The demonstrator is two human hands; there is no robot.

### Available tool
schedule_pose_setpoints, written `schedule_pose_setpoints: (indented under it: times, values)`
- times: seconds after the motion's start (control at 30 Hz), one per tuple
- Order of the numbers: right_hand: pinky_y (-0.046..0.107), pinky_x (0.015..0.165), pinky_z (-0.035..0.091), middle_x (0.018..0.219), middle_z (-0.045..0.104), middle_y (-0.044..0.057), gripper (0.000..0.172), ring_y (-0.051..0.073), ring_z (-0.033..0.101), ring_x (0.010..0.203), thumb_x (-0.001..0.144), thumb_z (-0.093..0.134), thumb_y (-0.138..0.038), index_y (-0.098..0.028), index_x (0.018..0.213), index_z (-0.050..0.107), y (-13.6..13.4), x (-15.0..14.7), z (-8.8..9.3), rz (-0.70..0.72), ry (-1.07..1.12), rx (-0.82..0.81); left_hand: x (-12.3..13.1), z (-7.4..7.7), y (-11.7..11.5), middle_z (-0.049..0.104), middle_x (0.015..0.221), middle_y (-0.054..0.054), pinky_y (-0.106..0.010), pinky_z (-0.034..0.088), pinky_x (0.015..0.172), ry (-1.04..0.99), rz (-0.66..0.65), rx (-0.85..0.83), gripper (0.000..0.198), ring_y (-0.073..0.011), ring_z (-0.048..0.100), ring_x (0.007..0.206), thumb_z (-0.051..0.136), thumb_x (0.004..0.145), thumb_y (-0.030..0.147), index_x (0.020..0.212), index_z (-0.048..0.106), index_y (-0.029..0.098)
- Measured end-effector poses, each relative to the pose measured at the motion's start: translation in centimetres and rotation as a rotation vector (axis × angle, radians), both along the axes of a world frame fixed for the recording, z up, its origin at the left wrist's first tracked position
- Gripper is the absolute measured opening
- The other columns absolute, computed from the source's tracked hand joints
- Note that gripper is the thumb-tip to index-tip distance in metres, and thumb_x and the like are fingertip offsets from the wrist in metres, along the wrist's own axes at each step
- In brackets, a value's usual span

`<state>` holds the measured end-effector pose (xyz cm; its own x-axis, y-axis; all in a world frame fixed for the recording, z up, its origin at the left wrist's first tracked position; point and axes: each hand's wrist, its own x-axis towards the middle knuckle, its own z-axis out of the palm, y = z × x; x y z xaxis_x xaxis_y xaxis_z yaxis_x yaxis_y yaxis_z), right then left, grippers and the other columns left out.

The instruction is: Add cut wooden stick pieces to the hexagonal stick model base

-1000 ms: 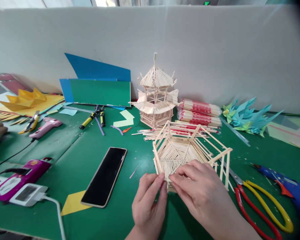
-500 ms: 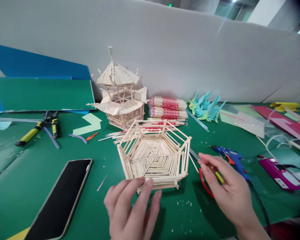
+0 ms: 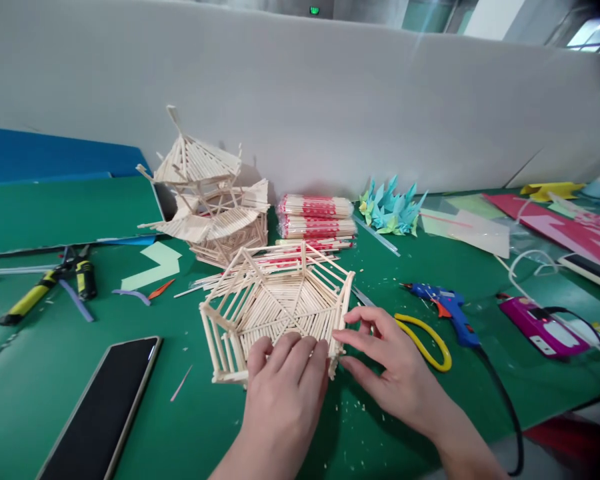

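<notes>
A six-sided open frame of thin wooden sticks (image 3: 280,310), with a floor of sticks in a radial pattern, sits in front of me. My left hand (image 3: 287,393) is closed over its near wall, fingers curled inside the rim; that wall is mostly hidden. At the right corner, my right hand (image 3: 387,367) has its thumb and fingers apart. Its fingertips touch or nearly touch the sticks, and I see nothing held in it. Beside this hand lie scissors with a yellow handle (image 3: 445,360), their other parts partly covered by the hand.
Behind stands a stick pagoda (image 3: 210,220), near wrapped stick bundles (image 3: 316,217) and blue folded paper (image 3: 393,210). A blue glue gun (image 3: 443,303) with a cord and a purple power strip (image 3: 543,327) lie right. Left are a phone (image 3: 103,407) and yellow-black pliers (image 3: 35,297).
My left hand has closed over the frame's near wall. My right hand has moved left from beside the scissors to the frame's right corner. The view has shifted, and the frame appears slightly turned.
</notes>
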<state>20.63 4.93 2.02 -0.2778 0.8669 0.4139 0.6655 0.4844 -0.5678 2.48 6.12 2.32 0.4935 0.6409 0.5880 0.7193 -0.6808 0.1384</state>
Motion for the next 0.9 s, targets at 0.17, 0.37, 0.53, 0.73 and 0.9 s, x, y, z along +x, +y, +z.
schedule_pose_setpoints:
  times: [0.17, 0.37, 0.53, 0.73, 0.9]
  values:
    - [0.034, 0.075, 0.047, 0.108, 0.050, 0.007, 0.029, 0.018, 0.051, 0.091, 0.081, 0.052, -0.015, -0.025, 0.107, 0.060, 0.37, 0.16, -0.01, 0.026, -0.006, -0.017, 0.23, 0.57, 0.18, 0.068, 0.075, -0.002, -0.034, 0.032, 0.066, -0.006, -0.054, -0.020, 0.018, -0.0163, 0.058, 0.064, 0.046, 0.084, 0.014, 0.086, 0.064, 0.015]
    - [0.032, 0.075, 0.046, 0.107, 0.049, 0.006, 0.025, 0.015, 0.050, 0.087, 0.082, 0.052, -0.017, -0.024, 0.104, 0.062, 0.38, 0.16, -0.05, 0.021, 0.019, -0.021, -0.07, 0.49, 0.42, 0.067, 0.072, -0.003, -0.033, 0.031, 0.062, 0.016, -0.075, -0.007, 0.019, -0.0160, 0.055, 0.061, 0.046, 0.084, 0.013, 0.086, 0.064, 0.013]
    - [0.031, 0.073, 0.047, 0.106, 0.051, 0.006, 0.022, 0.015, 0.051, 0.085, 0.083, 0.051, -0.020, -0.025, 0.101, 0.063, 0.38, 0.09, 0.08, 0.002, -0.003, -0.001, -0.17, 0.51, 0.63, 0.067, 0.073, -0.002, -0.033, 0.032, 0.063, 0.049, -0.089, 0.018, 0.021, -0.0156, 0.055, 0.062, 0.045, 0.084, 0.012, 0.091, 0.064, 0.015]
    - [0.031, 0.074, 0.046, 0.105, 0.052, 0.005, 0.022, 0.014, 0.051, 0.084, 0.083, 0.052, -0.020, -0.025, 0.101, 0.064, 0.42, 0.04, 0.25, -0.007, -0.011, 0.004, -0.21, 0.61, 0.64, 0.067, 0.072, -0.002, -0.032, 0.032, 0.062, 0.051, -0.088, 0.022, 0.022, -0.0152, 0.056, 0.062, 0.044, 0.085, 0.013, 0.089, 0.064, 0.016]
    - [0.032, 0.076, 0.045, 0.106, 0.050, 0.005, 0.023, 0.015, 0.049, 0.085, 0.083, 0.052, -0.019, -0.026, 0.102, 0.063, 0.34, -0.06, 0.22, 0.008, 0.018, -0.012, -0.42, 0.26, 0.62, 0.067, 0.073, -0.003, -0.033, 0.031, 0.063, 0.079, -0.090, 0.012, 0.021, -0.0152, 0.055, 0.063, 0.043, 0.086, 0.014, 0.090, 0.064, 0.016]
